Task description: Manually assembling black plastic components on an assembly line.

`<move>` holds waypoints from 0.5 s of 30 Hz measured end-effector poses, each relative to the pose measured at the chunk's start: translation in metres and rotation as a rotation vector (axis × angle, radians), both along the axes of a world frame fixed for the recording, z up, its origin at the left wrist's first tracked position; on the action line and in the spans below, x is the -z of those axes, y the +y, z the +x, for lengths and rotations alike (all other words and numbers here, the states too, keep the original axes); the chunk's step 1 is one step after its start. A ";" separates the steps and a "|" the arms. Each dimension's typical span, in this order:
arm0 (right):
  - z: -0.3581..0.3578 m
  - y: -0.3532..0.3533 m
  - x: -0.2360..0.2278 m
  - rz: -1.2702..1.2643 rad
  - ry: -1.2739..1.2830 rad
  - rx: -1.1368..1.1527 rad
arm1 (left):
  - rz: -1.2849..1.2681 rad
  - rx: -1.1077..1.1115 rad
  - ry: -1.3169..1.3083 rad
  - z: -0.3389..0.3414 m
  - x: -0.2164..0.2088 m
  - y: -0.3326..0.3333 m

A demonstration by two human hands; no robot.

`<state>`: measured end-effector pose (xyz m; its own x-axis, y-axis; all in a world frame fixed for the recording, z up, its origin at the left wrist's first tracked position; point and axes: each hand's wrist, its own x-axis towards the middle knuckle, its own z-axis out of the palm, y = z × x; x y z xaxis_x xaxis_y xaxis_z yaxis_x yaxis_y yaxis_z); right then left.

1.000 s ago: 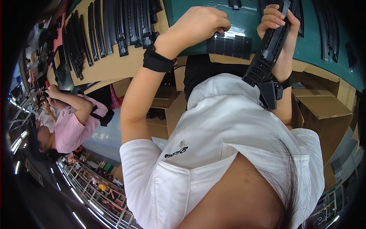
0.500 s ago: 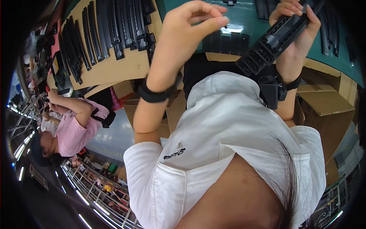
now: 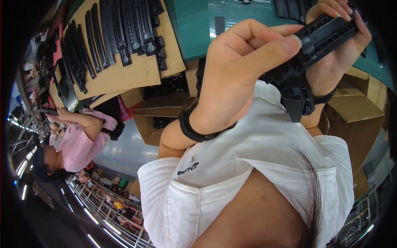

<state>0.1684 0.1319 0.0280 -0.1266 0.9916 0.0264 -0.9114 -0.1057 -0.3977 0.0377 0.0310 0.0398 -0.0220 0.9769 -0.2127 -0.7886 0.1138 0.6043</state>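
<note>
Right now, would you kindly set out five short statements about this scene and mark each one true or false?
1. The right hand holds a black part. True.
2. The left hand rests flat on the bench. False: it is raised, with its fingertips at the part.
3. Black strips lie on cardboard. True.
4. The left wrist is bare. False: it wears a black band.
5. The person at the left wears pink. True.

Left arm [image 3: 173, 138] bent sharply at the elbow; the left hand [image 3: 237, 70] angles up and rightward, thumb and forefinger extended toward each other in a pinching pose; the right hand [image 3: 342, 60] is raised higher, fingers curled, thumb opposing them.
</note>
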 end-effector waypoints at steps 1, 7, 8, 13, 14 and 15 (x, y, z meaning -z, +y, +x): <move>0.003 0.001 0.000 -0.003 0.013 -0.026 | -0.001 0.002 -0.001 0.001 0.001 0.000; 0.010 0.005 0.002 0.001 0.021 -0.057 | 0.016 0.003 -0.025 0.006 0.003 0.002; 0.010 0.006 0.002 0.001 0.021 -0.056 | 0.013 0.005 -0.033 0.006 0.003 0.003; 0.009 0.004 -0.003 -0.003 0.014 -0.027 | 0.010 0.000 -0.064 0.008 0.002 0.002; 0.009 0.004 -0.004 -0.002 0.009 -0.027 | 0.015 -0.005 -0.063 0.008 0.003 0.002; 0.009 0.003 -0.004 -0.002 0.005 -0.027 | 0.019 -0.009 -0.062 0.008 0.003 0.002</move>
<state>0.1776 0.1353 0.0320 -0.1529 0.9879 0.0255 -0.9103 -0.1307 -0.3928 0.0461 0.0329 0.0365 -0.0184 0.9806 -0.1953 -0.8256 0.0953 0.5561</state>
